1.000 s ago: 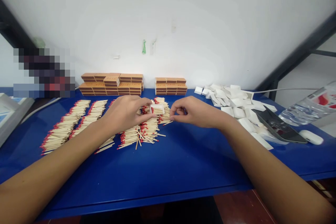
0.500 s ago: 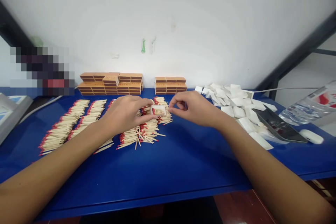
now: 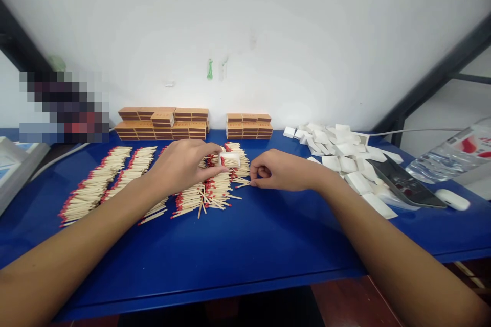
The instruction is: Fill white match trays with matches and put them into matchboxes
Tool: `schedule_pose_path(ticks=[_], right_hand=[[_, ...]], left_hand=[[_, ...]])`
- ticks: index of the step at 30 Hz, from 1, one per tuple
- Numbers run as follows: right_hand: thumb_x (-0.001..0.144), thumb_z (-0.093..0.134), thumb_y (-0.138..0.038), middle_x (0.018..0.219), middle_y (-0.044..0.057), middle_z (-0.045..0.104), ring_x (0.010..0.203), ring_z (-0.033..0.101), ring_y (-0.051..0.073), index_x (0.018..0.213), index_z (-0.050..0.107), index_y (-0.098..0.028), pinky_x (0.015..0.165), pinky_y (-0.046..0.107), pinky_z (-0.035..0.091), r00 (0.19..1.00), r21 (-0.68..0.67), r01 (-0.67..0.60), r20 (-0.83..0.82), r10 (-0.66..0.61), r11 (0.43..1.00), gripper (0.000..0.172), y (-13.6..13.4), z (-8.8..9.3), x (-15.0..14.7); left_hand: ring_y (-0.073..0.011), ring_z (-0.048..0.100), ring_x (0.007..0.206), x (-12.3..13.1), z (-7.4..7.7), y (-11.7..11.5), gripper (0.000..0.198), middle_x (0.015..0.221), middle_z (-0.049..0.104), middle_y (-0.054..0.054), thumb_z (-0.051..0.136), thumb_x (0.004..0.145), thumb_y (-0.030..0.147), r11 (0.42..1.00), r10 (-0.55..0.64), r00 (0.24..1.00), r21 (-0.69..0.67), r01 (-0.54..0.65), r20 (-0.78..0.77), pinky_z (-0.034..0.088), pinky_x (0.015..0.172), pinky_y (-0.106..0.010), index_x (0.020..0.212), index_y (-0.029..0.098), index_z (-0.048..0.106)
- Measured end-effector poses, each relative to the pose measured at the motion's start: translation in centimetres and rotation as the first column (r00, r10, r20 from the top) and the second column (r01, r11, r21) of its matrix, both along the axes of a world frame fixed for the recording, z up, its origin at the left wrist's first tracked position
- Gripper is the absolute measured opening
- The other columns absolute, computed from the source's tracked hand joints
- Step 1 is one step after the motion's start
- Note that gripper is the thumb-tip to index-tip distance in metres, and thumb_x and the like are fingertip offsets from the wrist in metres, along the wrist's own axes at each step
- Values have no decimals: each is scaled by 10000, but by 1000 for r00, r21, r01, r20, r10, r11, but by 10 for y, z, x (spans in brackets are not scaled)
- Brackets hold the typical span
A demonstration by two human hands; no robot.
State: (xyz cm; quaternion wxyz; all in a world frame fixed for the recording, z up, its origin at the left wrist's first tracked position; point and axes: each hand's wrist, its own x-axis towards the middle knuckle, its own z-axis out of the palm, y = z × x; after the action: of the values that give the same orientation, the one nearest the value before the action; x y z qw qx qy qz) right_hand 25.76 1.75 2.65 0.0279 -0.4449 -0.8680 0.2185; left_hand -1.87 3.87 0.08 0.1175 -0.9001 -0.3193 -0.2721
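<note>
My left hand (image 3: 184, 161) is closed around the end of a small white matchbox tray (image 3: 235, 156), gripping it between thumb and fingers just above the match piles. Some matches lie inside this tray. My right hand (image 3: 282, 169) is curled into a pinch low at the right edge of the pile. Its thumb and fingertip meet the end of a match (image 3: 242, 184). Under and around the tray are red-tipped matches (image 3: 217, 189), partly hidden by my left hand.
Stacked matchboxes (image 3: 161, 127) line the wall, with a smaller stack (image 3: 249, 126) beside them. More match rows (image 3: 94, 179) lie to the left. At right are a heap of white trays (image 3: 341, 145), a phone (image 3: 406, 184), a white mouse-like object (image 3: 452, 199) and a plastic bottle (image 3: 448, 153).
My right hand has dropped slightly down, from beside the tray to the lower right edge of the match pile. The left hand still holds the tray, nearly in place.
</note>
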Motion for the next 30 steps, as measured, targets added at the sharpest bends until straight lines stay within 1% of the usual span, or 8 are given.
schedule_pose_path(ticks=[6,10,12,15,17,21,25,30], right_hand=[[862,671,-306,691,-15,591,606,493,125,784,706,-200,581,283,328,999,21,-14,-53,15,1000,136,-3,0,-3],[874,685,-296,671,-29,554,600,468,118,847,733,-199,595,283,317,991,39,-73,-108,77,997,111,-3,-3,-8],[889,676,-287,663,-37,537,595,450,113,844,729,-197,598,282,310,989,33,-87,-120,90,996,114,-3,-5,-10],[896,670,-277,656,-39,536,585,436,111,815,713,-191,591,282,297,992,25,-58,-109,60,998,126,-4,-6,-12],[894,670,-270,672,-31,564,588,448,112,810,708,-188,592,282,302,995,31,-33,-93,36,999,123,-4,-6,-13],[889,655,-252,716,-11,608,606,471,115,799,694,-187,605,285,321,998,66,-26,-58,30,997,117,-3,-5,-10],[884,649,-271,746,2,627,623,485,122,785,680,-194,611,289,327,1000,104,19,-23,-17,994,129,-1,-3,-4],[892,659,-330,731,6,630,611,485,130,776,674,-200,597,296,319,1000,54,27,2,-28,998,175,1,-3,0]], left_hand=[[-258,763,850,1,0,-1,439,932,794,-90,693,938,562,1000,13,1000,-11,-13,-14,550,735,-329,1128,170,750],[-259,765,858,1,0,-1,428,947,795,-93,708,932,545,1000,12,1000,3,-12,-17,556,744,-331,1131,168,747],[-262,767,860,0,-1,0,423,949,796,-94,713,930,539,1000,5,1000,15,-5,-17,559,741,-331,1120,162,746],[-262,768,856,-1,-2,1,413,953,797,-89,712,934,529,1000,-4,1000,24,4,-13,562,737,-333,1122,163,743],[-263,768,857,-1,-2,1,413,957,797,-89,706,938,532,1000,0,1000,26,0,-13,564,740,-336,1123,164,743],[-260,767,864,-1,-2,1,435,949,796,-95,687,946,553,1000,2,1000,19,-2,-15,564,748,-337,1123,160,743],[-251,763,863,-1,-1,1,445,952,796,-94,666,950,579,1000,15,1000,15,-14,-25,554,731,-323,1121,176,745],[-240,758,830,-1,-2,1,442,924,791,-83,674,950,570,1000,-6,1000,21,6,-7,548,724,-320,1133,174,744]])
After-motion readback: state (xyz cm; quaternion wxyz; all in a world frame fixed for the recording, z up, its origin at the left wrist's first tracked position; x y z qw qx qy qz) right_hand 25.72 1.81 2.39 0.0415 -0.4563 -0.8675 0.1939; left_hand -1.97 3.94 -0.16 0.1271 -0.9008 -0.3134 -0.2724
